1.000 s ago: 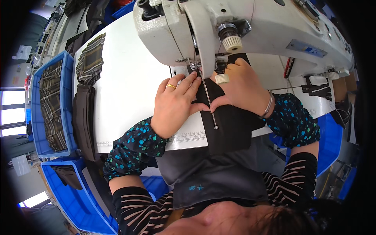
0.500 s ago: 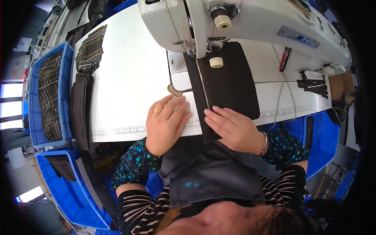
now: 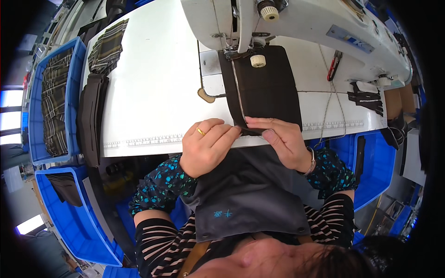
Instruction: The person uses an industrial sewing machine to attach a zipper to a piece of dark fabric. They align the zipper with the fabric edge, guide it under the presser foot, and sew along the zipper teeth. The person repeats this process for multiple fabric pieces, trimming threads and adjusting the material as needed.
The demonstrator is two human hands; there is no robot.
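A dark brown, matte rectangle of fabric (image 3: 266, 88) lies flat on the white bench (image 3: 153, 88), running from under the needle of the sewing machine (image 3: 296, 23) down to the bench's near edge. A pale stitched line runs lengthwise near its left side.

Both hands pinch its near end at that edge. The left hand (image 3: 206, 146), a gold ring on one finger, lies palm down with fingers curled, fingertips pressing the cloth's lower left corner. The right hand (image 3: 280, 139) grips the same hem, thumb on top and fingers folded beneath, a thin bracelet at the wrist. The two sets of fingertips nearly touch.

A small cream cylindrical knob (image 3: 257, 60) sits on the machine just above the cloth's far end. The glossy white machine arches over the bench's far edge. A printed ruler strip (image 3: 148, 140) runs along the near edge.

At the bench's left edge lies a stack of dark, stiff panels (image 3: 90, 118), with folded plaid pieces (image 3: 107, 46) at the far left corner. Blue plastic bins (image 3: 34, 116) stand left of the bench, holding more plaid cloth. Red-handled snips (image 3: 334, 67) rest near the right end.
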